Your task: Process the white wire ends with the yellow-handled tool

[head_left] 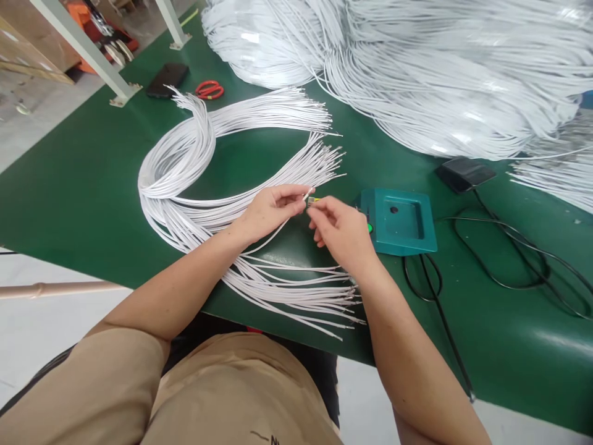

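My left hand pinches a single white cable close to its tip, over the middle of the table. Fingertips of my right hand are pressed together just right of that tip; whatever lies between them is too small to make out. Under and around my left forearm spreads a bent bundle of white cables, its loose ends fanning out to the right. Directly behind my right hand sits a teal device with a shallow recess on top and a green button, its front partly hidden by the hand.
Large heaps of white cable cover the far side of the green table. Red-handled scissors and a dark flat object lie at the back left near a metal post. A black pedal-like box with looped cords stands right.
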The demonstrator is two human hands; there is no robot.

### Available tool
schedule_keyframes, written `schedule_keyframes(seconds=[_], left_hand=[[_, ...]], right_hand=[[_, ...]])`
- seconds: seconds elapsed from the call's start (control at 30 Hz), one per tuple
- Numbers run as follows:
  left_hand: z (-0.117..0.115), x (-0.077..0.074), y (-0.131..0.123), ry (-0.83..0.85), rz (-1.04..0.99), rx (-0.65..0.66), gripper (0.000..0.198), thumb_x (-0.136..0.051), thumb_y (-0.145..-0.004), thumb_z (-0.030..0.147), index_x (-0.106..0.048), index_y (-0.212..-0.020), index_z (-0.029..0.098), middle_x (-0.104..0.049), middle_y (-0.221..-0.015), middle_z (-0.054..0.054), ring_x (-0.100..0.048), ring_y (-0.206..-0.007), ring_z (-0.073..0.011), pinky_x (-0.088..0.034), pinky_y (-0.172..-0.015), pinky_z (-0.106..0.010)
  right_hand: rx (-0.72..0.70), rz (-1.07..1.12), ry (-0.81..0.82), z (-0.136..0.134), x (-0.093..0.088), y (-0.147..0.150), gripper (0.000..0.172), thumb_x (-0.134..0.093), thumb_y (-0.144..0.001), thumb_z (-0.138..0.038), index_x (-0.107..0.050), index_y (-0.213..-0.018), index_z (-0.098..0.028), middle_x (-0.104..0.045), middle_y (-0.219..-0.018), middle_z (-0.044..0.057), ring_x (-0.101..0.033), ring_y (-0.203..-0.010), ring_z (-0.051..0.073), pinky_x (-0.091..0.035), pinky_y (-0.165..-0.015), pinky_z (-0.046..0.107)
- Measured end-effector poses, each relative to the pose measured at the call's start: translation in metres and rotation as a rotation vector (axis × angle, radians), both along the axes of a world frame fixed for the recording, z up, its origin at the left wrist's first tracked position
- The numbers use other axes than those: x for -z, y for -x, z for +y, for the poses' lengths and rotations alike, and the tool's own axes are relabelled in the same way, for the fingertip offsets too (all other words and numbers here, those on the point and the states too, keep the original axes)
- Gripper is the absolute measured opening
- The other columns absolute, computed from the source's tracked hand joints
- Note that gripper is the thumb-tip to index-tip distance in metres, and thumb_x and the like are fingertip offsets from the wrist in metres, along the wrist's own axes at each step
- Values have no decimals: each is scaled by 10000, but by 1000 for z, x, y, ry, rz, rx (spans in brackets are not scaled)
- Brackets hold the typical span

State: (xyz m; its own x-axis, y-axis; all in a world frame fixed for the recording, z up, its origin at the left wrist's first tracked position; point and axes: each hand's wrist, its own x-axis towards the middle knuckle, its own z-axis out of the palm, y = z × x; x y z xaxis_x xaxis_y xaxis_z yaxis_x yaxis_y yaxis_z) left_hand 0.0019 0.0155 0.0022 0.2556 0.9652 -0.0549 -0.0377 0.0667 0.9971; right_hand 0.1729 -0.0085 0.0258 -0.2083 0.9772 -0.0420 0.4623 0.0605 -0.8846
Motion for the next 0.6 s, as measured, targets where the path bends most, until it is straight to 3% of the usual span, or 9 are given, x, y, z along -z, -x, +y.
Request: schedule_keyframes(seconds=[0.1, 0.2, 0.37, 0.6], left_hand=[[-4, 0, -3, -116, 73, -41, 391, -750, -763, 323, -684, -1117, 170, -630, -832, -7, -585, -782, -102, -485, -790, -244], [-8, 3, -6, -162, 119, -51, 394, -737, -773, 310, -649, -1136, 183, -633, -833, -5, -593, -781, -100, -481, -776, -231], [-10, 5, -12, -178, 135, -46, 416, -751, -753, 267, -612, -1134, 176, -599, -764, 25, -585, -738, -88, -484, -790, -239], [-9, 4, -10, -123, 90, -56, 432, -752, -745, 252, -611, -1147, 179, -602, -769, 27, -592, -746, -86, -478, -804, -244]], right_hand=[[114, 160, 11, 4, 5, 0, 257, -627, -850, -438, -624, -959, -206, -597, -667, -38, -557, -490, 106, -467, -454, 228], [127, 217, -1, 4, 6, 3, 336, -716, -765, -488, -623, -915, -202, -600, -671, -40, -537, -492, 94, -474, -454, 223], [184, 335, 6, 4, 2, 5, 230, -746, -739, -383, -647, -767, -176, -605, -607, -38, -507, -481, 84, -456, -471, 225], [133, 528, 94, 9, 7, 1, 123, -702, -776, -269, -741, -829, -165, -591, -562, -39, -514, -511, 87, -460, -571, 248]])
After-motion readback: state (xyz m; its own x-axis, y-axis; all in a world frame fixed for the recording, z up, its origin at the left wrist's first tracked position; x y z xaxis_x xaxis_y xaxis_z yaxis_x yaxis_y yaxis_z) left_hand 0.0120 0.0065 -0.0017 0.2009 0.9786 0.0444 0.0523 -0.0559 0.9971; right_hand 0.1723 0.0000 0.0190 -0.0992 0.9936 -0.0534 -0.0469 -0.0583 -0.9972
